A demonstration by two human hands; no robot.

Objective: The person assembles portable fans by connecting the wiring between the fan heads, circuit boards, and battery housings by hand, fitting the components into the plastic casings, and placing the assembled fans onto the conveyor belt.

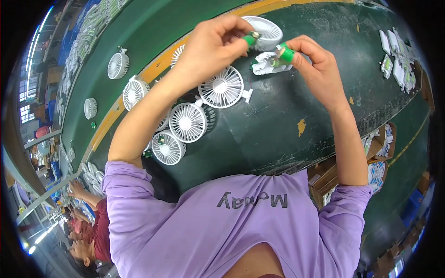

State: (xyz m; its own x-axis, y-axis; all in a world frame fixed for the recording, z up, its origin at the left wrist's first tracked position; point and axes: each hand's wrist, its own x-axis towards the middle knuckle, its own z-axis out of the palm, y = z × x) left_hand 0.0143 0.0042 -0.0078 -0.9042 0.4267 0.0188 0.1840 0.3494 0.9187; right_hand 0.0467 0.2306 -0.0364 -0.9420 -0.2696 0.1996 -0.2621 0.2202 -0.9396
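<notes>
Near the far edge of the bench, a white fan head [267, 33] sits tilted between my hands. My left hand [211, 48] is closed in a pinch beside its left rim, a green wrap on the thumb; what the fingertips hold is too small to make out. On the right, my right hand [317, 65], also green-wrapped at a fingertip, pinches close to a small white bit below the fan head. Just under these fingertips lies a white fan handle part [271, 66] with some green on it. Whether the handle and fan head are joined cannot be seen.
Several fan heads, one a white fan [185, 122], lie left of centre. A green conveyor belt [139, 34] with more fans runs along the far left. White handle parts [398, 60] are piled far right, above cartons [387, 139]. A co-worker's hand [79, 190] shows lower left.
</notes>
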